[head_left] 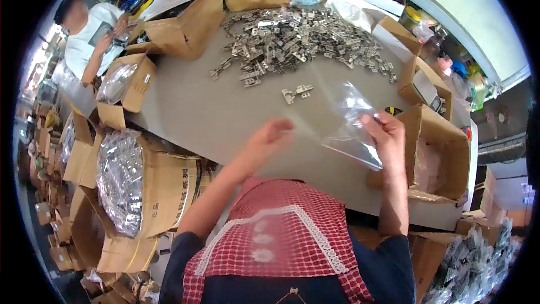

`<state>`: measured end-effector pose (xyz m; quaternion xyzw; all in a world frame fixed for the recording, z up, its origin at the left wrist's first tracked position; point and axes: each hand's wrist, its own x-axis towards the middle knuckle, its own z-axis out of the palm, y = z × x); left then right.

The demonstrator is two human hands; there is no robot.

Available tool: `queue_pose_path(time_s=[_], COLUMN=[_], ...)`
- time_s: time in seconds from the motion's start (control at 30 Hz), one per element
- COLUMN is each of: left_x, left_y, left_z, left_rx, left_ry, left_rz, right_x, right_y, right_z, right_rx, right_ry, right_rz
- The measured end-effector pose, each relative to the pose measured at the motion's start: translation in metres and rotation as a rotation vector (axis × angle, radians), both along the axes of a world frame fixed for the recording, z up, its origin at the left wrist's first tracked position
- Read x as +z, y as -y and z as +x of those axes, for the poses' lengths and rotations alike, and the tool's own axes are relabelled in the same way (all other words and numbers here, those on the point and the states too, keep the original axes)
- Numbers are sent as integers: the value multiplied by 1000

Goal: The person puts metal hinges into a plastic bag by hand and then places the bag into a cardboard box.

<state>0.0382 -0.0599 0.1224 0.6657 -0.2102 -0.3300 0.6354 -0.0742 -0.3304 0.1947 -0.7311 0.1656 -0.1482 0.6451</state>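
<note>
My right hand [388, 135] pinches a clear plastic bag [354, 112] between thumb and fingers, above the right part of the grey table [219, 118]. The bag looks flat, and the table shows through it. Left of the bag, my left hand [267, 141] hovers over the table, its fingers smeared by motion. I see nothing in it. A single metal cabinet hinge [297, 94] lies apart on the table, just beyond both hands. Farther back spreads a large heap of similar metal hinges [298, 36].
An open cardboard box [439, 160] stands at my right. More boxes line the far edge and the left, one holding a large bag of bundled plastic-wrapped parts [121, 180]. At the far left a person [93, 36] handles something small. Wrapped parts [478, 264] fill the lower right.
</note>
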Motion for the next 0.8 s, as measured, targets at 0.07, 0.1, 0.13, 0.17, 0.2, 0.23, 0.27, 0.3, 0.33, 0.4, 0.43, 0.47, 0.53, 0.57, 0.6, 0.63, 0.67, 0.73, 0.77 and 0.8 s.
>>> queue_pose_path(time_s=[0.07,0.1,0.13,0.17,0.2,0.23,0.27,0.3,0.33,0.4,0.43,0.47,0.53,0.57,0.6,0.63,0.67,0.73,0.77,0.8], left_x=[27,42,50,50,45,34,25,17,11,7,7,5,-6,-8,-6,-6,-6,-12,-20,-21], left_y=[19,23,26,29,27,26,23,21,19,16,14,12,7,4,5,6,7,4,-1,-4], left_z=[-11,-14,-17,-15,-17,-19,-20,-20,-20,-18,-16,-15,-14,-14,-15,-17,-20,-21,-20,-20], left_rx=[-59,-77,-102,-102,-82,-116,-151,-144,77,298,404,509,542,508,460,455,459,479,464,447], left_ry=[-79,-223,-367,-340,-341,-363,-385,-384,-384,-380,-380,-379,-266,-275,-283,-284,-297,-301,-266,-233], left_rz=[-62,-42,-27,65,72,32,-7,-6,-40,-74,-143,-212,-168,-159,-156,-160,-173,-186,-182,-178], right_x=[-14,-9,-19,-25,-27,-33,-43,-49,-53,-60,-76,-89,-94,-94,-98,-107,-112,-103,-97,-91], right_y=[-23,-37,-36,-39,-45,-46,-46,-47,-52,-66,-58,-57,-69,-74,-73,-73,-72,-76,-79,-80], right_z=[13,18,21,24,29,33,38,41,44,48,47,41,27,26,26,27,27,30,31,31], right_rx=[47,112,234,300,375,390,336,277,284,47,208,215,475,523,518,488,458,389,314,316], right_ry=[-103,-148,-250,-291,-332,-331,-366,-400,-399,-145,-201,-202,-242,-197,-196,-201,-206,-205,-206,-205], right_rz=[177,239,215,195,179,181,250,317,319,742,813,812,623,755,751,802,852,838,823,822])
